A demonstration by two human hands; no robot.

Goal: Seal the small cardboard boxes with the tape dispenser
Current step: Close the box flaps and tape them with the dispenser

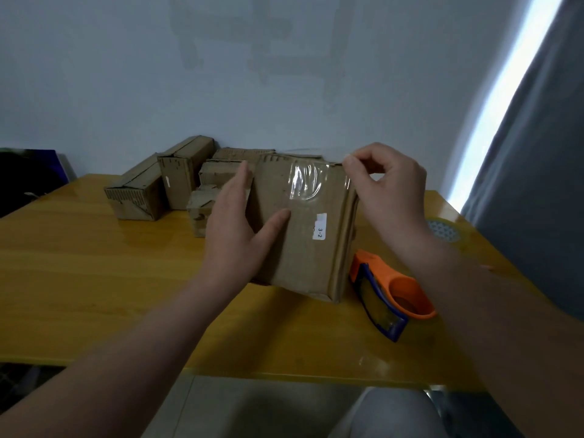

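A brown cardboard box [300, 254] with a white "3-2" label stands tilted on the yellow table [94, 279], its broad face towards me. My left hand [240, 222] grips its left side, thumb pressed on the face. A strip of clear tape [308, 184] lies over the upper part of the face and runs over the top edge. My right hand [388, 188] pinches the tape at the box's top right corner. The orange and blue tape dispenser [388, 295] lies on the table just right of the box, untouched.
Several more small cardboard boxes [164, 181] are piled at the back left of the table against the wall. A round patterned disc [444, 229] sits near the right edge. A grey curtain [537, 184] hangs on the right. My knee shows below the table's front edge.
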